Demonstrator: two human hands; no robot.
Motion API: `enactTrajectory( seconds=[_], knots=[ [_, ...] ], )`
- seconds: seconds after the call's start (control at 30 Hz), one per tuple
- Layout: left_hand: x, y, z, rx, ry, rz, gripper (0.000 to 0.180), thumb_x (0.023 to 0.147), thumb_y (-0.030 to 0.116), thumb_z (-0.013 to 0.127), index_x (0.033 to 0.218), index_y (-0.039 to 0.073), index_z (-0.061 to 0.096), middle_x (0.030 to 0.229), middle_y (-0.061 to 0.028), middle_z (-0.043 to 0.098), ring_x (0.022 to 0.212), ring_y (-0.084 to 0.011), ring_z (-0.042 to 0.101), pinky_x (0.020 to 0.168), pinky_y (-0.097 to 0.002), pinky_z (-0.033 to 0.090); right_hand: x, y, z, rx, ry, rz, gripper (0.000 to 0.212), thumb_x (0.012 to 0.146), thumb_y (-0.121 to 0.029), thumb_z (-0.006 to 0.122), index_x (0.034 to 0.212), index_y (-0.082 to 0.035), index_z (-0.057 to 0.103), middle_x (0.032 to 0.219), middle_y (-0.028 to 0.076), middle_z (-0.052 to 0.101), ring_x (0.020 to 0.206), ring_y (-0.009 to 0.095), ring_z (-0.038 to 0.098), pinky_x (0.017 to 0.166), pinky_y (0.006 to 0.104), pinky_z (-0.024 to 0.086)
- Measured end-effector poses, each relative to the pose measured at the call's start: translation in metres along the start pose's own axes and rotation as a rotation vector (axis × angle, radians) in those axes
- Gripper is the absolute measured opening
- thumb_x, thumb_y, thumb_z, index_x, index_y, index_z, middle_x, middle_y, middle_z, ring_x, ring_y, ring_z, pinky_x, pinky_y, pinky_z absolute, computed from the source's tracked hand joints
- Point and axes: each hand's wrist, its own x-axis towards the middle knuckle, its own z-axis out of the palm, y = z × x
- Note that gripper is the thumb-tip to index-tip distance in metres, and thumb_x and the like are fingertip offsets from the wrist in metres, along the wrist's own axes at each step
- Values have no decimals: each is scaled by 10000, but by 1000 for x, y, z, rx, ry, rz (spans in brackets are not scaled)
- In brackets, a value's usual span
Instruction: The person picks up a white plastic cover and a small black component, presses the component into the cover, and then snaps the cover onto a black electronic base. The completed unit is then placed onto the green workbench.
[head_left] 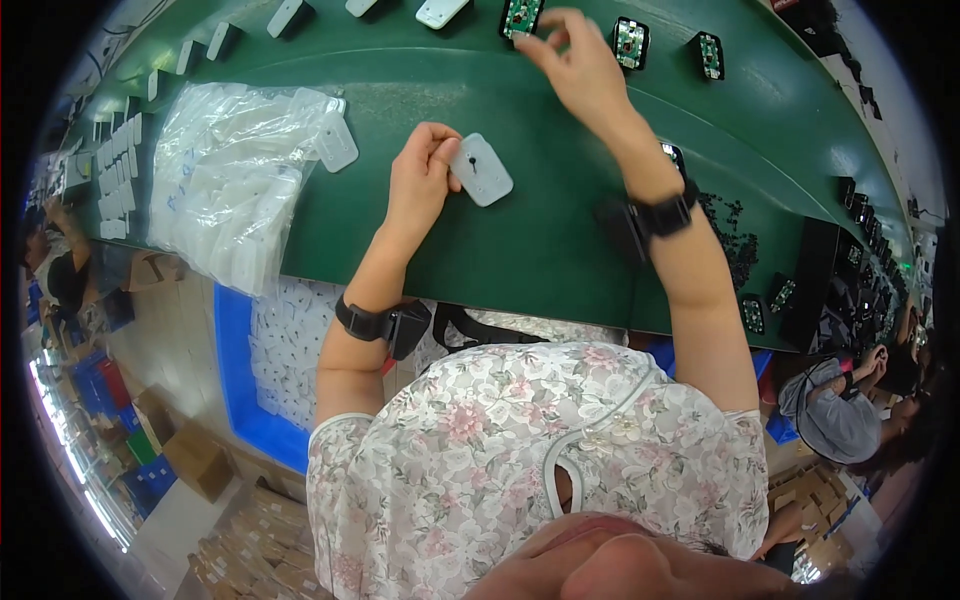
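My left hand (420,175) is closed on the edge of a pale, rounded plastic cover (484,172), pinching it over the table. A small dark piece shows at the middle of the cover. Farther off, my right hand (580,75) reaches to a black housing with a green circuit board (521,14). Its thumb and forefinger are apart, close against the near right corner of that housing; whether they touch it I cannot tell. Similar boards in black housings, one (631,43) and another (710,56), lie to the right.
A clear plastic bag of white parts (225,190) covers the table's left side, with a loose cover (337,142) beside it. White units (222,40) line the far edge. Small black pieces (735,240) and a black box (808,280) sit right. A blue crate (235,360) stands below.
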Motion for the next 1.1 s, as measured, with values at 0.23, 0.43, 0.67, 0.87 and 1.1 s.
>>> enactTrajectory(
  seconds=[0.23,0.43,0.67,0.87,1.1],
  knots=[
    [-5,8,21,668,147,519,165,820,159,647,946,64,600,845,-115,530,717,-282,554,628,-376,471,81,9,21,-539,-284,-184,515,805,-403,630,1169,-44,562,1036,220,585,973,390,588,809,456,493],
    [-33,10,26,996,236,576,594,681,400,746,1075,10,530,948,-130,487,846,-300,493,702,-367,445,36,11,16,-32,-12,-13,420,820,-208,621,1201,-58,523,1089,141,541,986,288,556,807,374,477],
    [-33,8,25,938,134,618,557,689,197,742,1156,21,494,1060,-129,503,953,-306,491,797,-388,424,-93,-5,-29,181,56,-168,458,761,-40,642,1205,-41,529,1102,139,516,1009,270,540,896,338,439],
    [-23,5,12,833,9,731,463,722,14,644,1168,56,523,1109,-78,576,1055,-277,510,858,-393,425,-137,-11,-57,-164,44,-54,427,753,-24,653,1164,-34,538,1088,135,529,977,297,558,846,355,463],
    [-20,0,10,773,-39,775,462,724,-4,633,1169,82,539,1120,-56,592,1055,-252,523,865,-388,422,-156,-7,-66,-98,-87,-90,418,738,1,687,1138,-39,570,1088,129,597,984,299,588,845,343,480]
  ],
)
